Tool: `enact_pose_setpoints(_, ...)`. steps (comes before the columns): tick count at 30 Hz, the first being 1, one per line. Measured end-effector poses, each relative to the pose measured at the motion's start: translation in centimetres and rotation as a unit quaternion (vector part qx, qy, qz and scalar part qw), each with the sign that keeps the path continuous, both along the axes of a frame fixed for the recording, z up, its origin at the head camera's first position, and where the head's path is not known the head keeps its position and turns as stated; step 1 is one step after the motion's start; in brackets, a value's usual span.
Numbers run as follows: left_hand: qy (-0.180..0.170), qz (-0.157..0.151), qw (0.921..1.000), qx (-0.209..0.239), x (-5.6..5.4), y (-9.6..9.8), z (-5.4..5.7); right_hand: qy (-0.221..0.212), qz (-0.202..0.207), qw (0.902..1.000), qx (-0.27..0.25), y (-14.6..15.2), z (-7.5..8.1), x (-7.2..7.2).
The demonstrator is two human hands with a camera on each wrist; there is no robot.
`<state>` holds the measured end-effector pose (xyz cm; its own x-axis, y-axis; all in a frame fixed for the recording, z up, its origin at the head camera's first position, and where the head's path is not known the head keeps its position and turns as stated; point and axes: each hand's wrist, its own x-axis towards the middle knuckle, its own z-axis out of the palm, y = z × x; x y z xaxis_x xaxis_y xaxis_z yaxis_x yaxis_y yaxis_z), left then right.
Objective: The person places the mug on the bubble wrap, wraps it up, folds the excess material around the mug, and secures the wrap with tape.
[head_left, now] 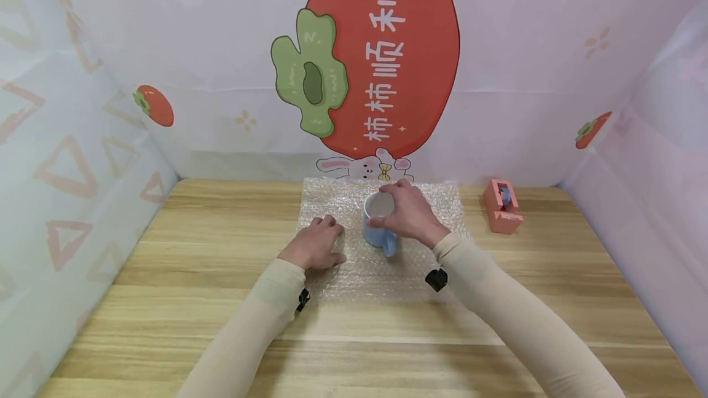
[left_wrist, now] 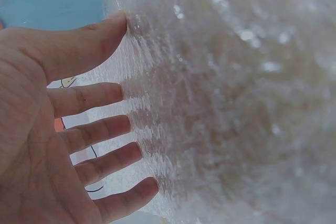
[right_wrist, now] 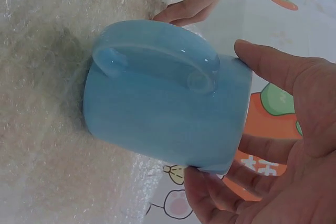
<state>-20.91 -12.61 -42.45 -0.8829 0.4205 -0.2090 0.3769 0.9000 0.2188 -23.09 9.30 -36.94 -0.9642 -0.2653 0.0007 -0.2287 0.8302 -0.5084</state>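
A light blue mug (head_left: pixel 375 235) with a white inside stands upright on a sheet of bubble wrap (head_left: pixel 354 281), its handle toward the person. My right hand (head_left: pixel 412 214) grips the mug near its rim, thumb on one side and fingers on the other, as the right wrist view also shows with the mug (right_wrist: pixel 163 114). Left of the mug, my left hand (head_left: pixel 315 244) rests its fingertips on the bubble wrap. In the left wrist view those fingers (left_wrist: pixel 105 132) are spread and fairly straight, with nothing held between them.
A pink tape dispenser (head_left: pixel 502 217) with a blue roll stands right of the bubble wrap. The wooden table (head_left: pixel 210 250) meets a printed cloth backdrop (head_left: pixel 232 121) at the back, and cloth walls rise at both sides.
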Motion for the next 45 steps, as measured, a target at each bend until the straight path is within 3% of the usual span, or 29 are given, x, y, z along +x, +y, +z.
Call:
enact_pose_setpoints(11,0.012,-0.008,0.9999,0.003,-0.05,0.05,-0.02,0.010,-0.033,0.9994,-0.003,-0.24,-0.16,0.34)
enact_pose_setpoints(45,0.008,-0.011,0.9999,0.005,0.01,-0.06,0.14,0.003,-0.038,0.9992,0.010,-0.43,0.14,0.54)
